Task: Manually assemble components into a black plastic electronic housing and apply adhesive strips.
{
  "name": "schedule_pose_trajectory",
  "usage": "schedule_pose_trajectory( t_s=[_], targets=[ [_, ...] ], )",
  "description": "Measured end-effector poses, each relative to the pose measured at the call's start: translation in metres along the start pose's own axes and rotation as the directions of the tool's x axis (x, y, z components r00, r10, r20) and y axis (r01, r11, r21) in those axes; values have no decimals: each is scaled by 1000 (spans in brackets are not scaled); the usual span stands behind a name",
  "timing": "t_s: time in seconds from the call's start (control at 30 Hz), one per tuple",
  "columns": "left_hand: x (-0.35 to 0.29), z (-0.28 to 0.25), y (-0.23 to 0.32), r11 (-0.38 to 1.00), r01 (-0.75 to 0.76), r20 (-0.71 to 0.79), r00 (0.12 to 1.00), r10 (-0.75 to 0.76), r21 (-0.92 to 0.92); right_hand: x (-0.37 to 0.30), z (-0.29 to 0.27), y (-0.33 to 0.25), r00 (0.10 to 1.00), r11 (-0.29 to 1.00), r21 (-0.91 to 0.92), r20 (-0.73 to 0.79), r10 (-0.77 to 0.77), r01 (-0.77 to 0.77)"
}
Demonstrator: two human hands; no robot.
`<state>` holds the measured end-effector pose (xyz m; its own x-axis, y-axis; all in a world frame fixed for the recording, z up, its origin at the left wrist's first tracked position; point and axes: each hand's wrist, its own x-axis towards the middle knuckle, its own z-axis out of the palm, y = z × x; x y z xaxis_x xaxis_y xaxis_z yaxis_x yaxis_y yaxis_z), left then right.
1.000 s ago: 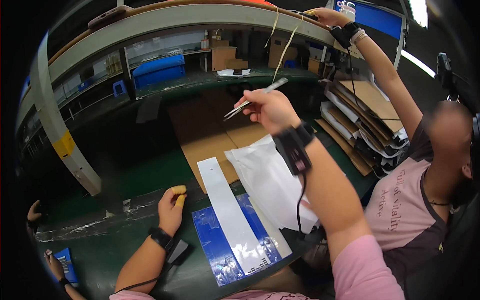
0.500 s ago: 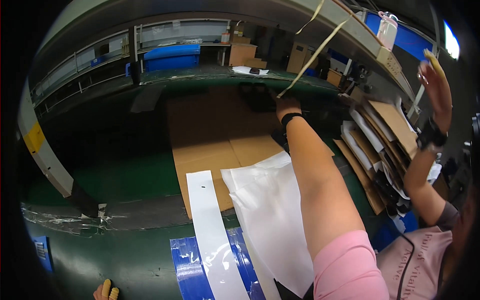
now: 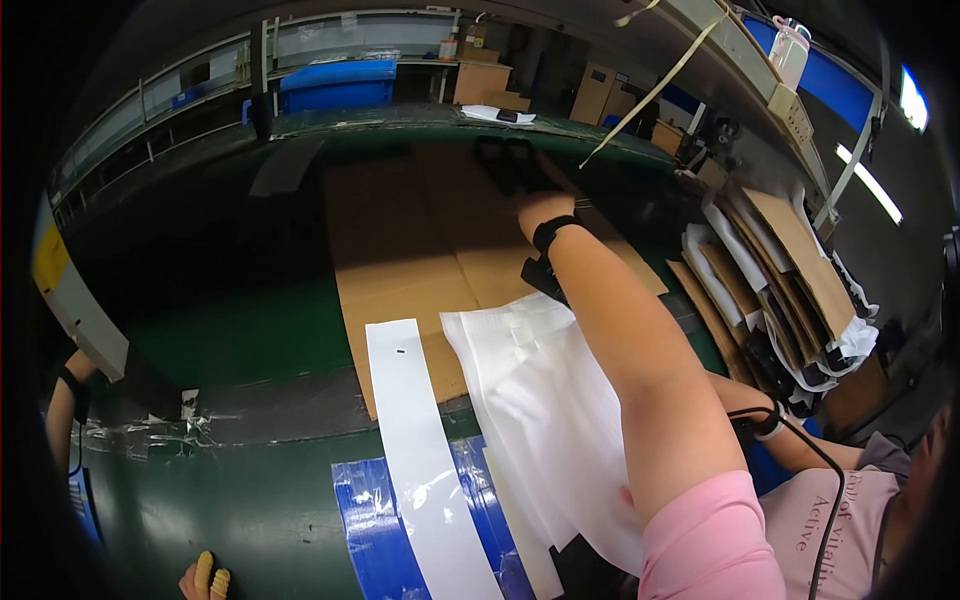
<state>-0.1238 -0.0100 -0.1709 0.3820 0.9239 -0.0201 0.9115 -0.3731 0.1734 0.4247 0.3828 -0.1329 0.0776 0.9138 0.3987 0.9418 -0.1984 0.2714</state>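
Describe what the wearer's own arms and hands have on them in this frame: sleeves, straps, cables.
The right arm has a short pink sleeve at the upper arm and a black wrist strap carrying a small black box on its underside; the forearm is otherwise bare. The right hand is mostly out of sight. Of the left hand, only fingertips show at the lower edge, in ribbed yellow finger covers.

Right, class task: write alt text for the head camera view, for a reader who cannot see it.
The person's right hand reaches far across a green workbench over flat brown cardboard. White plastic bags and a long white strip lie nearer. Only fingertips of the left hand show at the lower edge.
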Motion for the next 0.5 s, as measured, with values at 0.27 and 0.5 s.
schedule_pose_trajectory(
  t_s=[0.27,0.5],
  targets=[
    [2,-2,3,1000,-16,-1,1000,16,-15,30,38,47,979,997,-62,202,-24,37],
    [8,13,-20,998,-65,39,997,64,13,72,75,30,983,980,135,129,128,-145]
  ],
)
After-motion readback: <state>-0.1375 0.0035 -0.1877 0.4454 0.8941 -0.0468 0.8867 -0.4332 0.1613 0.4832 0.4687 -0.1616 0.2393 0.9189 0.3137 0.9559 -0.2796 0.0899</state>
